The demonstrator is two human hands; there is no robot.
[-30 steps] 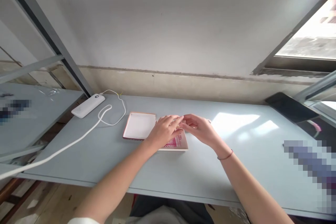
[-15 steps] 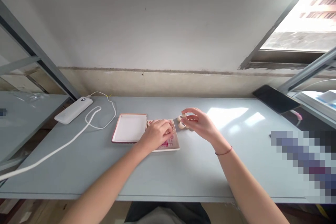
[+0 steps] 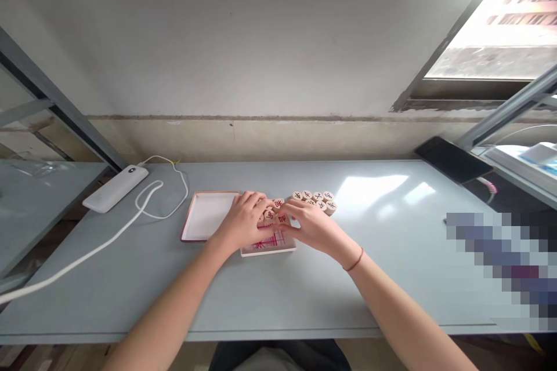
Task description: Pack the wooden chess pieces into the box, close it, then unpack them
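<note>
A shallow white box [image 3: 268, 253] holds round Chinese chess pieces [image 3: 268, 215] in its far part, and a red-printed sheet [image 3: 270, 240] shows on its near side. My left hand [image 3: 243, 221] lies over the box's left side, fingers bent but apart and resting on the pieces; its fingertips are partly hidden. At the box's right edge, my right hand [image 3: 314, 228] has its thumb and forefinger around one Chinese chess piece [image 3: 282, 219]. Behind that hand, several more pieces [image 3: 321, 197] stand grouped on the table, partly covered by it.
Left of the box lies the red-edged box lid [image 3: 209, 217], its white inside up. A white power bank [image 3: 115, 188] with a white cable [image 3: 104, 246] lies farther left. At the back right rests a black phone [image 3: 452, 159]. The wall [image 3: 261, 139] borders the grey table [image 3: 348, 290].
My right hand has moved left and down, from the pieces on the table to the box's right edge. My left hand has shifted slightly left. More of the grouped pieces now show.
</note>
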